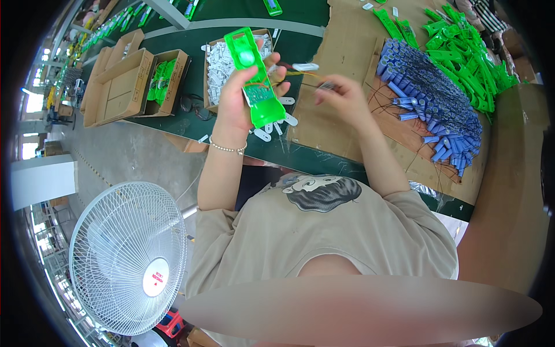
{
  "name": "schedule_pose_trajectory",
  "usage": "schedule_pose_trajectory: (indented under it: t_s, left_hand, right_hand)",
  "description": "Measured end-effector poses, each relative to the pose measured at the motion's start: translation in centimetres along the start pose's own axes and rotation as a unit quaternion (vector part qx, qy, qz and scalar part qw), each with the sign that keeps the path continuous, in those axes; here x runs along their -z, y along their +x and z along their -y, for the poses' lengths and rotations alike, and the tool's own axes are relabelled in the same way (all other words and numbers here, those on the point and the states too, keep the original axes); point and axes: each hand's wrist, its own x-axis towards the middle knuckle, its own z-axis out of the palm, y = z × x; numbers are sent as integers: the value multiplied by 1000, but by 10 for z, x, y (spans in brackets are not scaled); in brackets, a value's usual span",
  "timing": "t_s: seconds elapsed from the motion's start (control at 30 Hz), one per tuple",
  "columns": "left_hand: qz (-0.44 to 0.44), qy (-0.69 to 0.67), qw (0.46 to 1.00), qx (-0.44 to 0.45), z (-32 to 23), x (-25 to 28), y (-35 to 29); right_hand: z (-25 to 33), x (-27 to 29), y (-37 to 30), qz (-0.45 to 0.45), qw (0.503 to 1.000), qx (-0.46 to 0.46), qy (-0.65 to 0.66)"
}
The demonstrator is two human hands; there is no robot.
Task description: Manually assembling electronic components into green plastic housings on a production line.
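My left hand (234, 98) holds a long bright green plastic housing (269, 113) upright above the bench, its open inner side facing me. A small green circuit board (258, 94) sits inside its lower half, and a round whitish dome shows in the upper half. Thin red and yellow wires (298, 73) stretch from the housing toward my right hand (345, 99). Its fingertips are pinched around a small greyish thing, too blurred to name. Behind the housing, a cardboard box (215, 108) full of small white plastic parts (218, 69) is partly hidden.
Several blue cylindrical batteries (428, 92) with wires lie piled on cardboard at right, with green housings (462, 58) heaped beyond. Loose white parts (263, 135) lie near the bench edge. Cardboard boxes (118, 87) stand at left; a white fan (127, 254) is beside me.
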Motion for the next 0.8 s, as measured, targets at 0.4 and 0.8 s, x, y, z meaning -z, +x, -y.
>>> schedule_pose_trajectory:
  t_s: [0.4, 0.8]
  left_hand:
    - [-93, -134, 984, -73, 31, 26, -22]
    - [-168, 227, 959, -7, 59, 7, -23]
  right_hand:
    - [54, 56, -2, -112, 960, 98, 237]
    - [74, 16, -3, 65, 996, 58, 34]
